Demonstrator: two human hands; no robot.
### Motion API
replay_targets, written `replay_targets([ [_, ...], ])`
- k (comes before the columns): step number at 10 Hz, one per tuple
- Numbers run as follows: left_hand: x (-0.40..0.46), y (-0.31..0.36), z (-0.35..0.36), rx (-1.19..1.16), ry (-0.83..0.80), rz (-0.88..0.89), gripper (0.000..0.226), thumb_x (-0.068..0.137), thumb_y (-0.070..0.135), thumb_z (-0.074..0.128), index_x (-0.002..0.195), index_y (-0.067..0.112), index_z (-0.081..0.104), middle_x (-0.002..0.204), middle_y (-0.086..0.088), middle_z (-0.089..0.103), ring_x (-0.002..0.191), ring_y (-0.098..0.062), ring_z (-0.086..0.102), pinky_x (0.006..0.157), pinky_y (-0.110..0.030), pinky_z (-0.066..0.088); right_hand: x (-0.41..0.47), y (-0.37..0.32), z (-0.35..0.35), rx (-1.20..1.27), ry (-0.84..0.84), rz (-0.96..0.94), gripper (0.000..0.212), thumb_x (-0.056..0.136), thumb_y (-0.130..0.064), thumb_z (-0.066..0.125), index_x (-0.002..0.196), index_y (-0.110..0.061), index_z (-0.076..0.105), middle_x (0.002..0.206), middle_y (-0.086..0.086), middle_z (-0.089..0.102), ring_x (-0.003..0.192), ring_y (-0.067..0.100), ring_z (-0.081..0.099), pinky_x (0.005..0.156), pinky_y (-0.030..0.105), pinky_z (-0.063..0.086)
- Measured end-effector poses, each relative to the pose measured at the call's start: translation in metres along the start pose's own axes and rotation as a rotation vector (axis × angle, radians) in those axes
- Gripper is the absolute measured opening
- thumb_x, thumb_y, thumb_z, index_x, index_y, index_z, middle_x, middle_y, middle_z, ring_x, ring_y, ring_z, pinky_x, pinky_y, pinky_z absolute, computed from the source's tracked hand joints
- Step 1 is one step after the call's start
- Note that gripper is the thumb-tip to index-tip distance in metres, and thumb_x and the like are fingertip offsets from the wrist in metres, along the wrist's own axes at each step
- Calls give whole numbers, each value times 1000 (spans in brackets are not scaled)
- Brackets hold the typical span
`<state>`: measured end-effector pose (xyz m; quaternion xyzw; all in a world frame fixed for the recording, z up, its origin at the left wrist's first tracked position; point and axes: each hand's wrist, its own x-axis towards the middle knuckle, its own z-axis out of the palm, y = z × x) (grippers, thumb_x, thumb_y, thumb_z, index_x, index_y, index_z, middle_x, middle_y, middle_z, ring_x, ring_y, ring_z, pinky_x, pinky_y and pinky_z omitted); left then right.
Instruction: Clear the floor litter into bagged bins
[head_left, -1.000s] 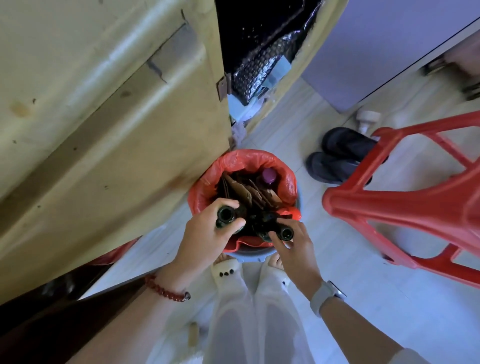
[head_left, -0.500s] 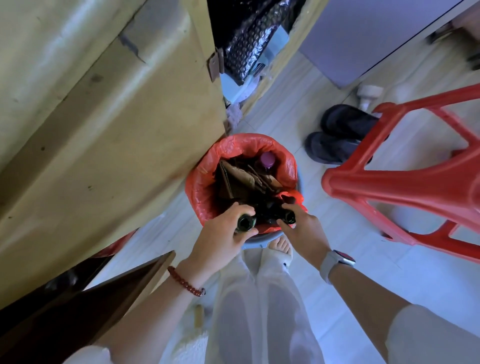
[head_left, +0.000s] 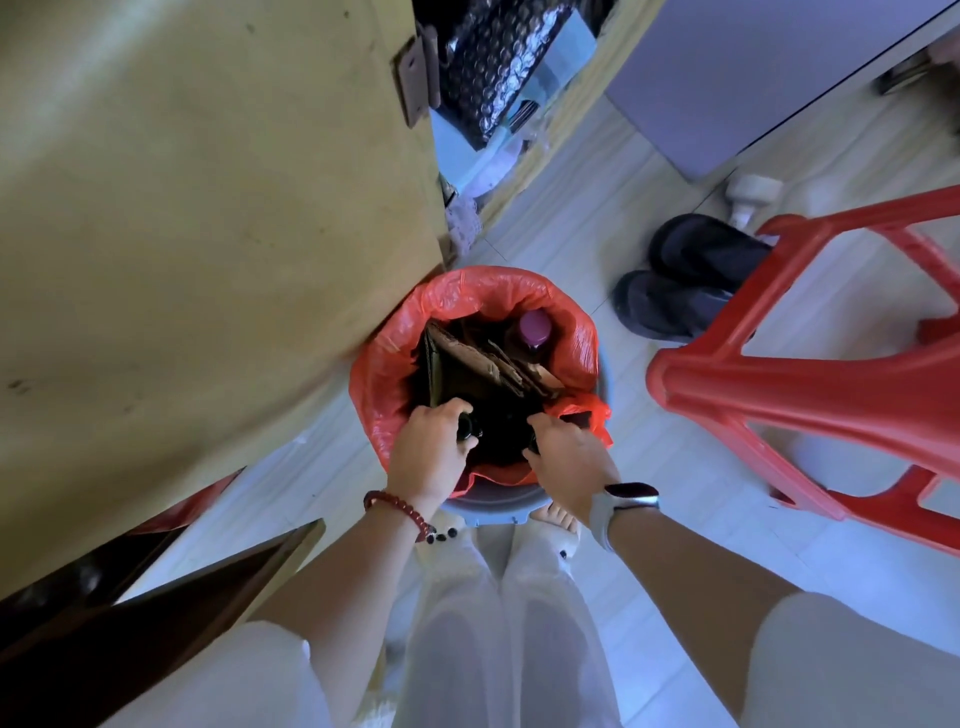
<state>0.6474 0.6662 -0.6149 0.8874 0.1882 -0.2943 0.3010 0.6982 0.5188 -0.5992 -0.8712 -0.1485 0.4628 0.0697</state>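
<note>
A grey bin lined with a red bag stands on the floor just in front of my feet. Inside lie brown cardboard pieces and a bottle with a purple cap. My left hand grips the neck of a dark glass bottle at the bin's near rim, the bottle's body down inside. My right hand curls round a second dark bottle, almost wholly hidden in the bin's shadow.
A large wooden cabinet door rises on the left, touching the bin. A red plastic stool stands close on the right, dark slippers beyond it. A dark board leans at lower left. Pale floor surrounds the bin.
Both hands have lowered the two dark bottles from above the rim down into the bin. The bottle mouths, plain a second ago, are now mostly sunk in shadow.
</note>
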Motion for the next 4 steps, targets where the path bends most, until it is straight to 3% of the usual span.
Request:
replay_targets([
  [2, -8, 12, -6, -125, -21, -35, 46, 89, 12, 58, 133, 13, 45, 130, -7, 54, 118, -23, 53, 99, -34, 43, -12, -7, -6, 185, 9, 58, 34, 93, -12, 48, 127, -7, 47, 127, 12, 54, 112, 30, 54, 91, 35, 45],
  [3, -24, 22, -19, -134, -72, -57, 52, 90, 16, 56, 138, 13, 37, 139, -6, 44, 125, -23, 46, 102, -32, 39, -30, -11, -19, 237, -15, 64, 37, 93, -9, 45, 130, -9, 45, 129, 13, 51, 114, 29, 52, 93, 35, 43],
  [4, -49, 37, -51, -110, 12, -55, 46, 93, 19, 50, 137, 14, 38, 139, -6, 43, 125, -21, 45, 97, -29, 39, -57, -25, -47, 282, 47, 60, 38, 94, -10, 41, 131, -13, 45, 127, 11, 54, 112, 28, 53, 90, 33, 43],
])
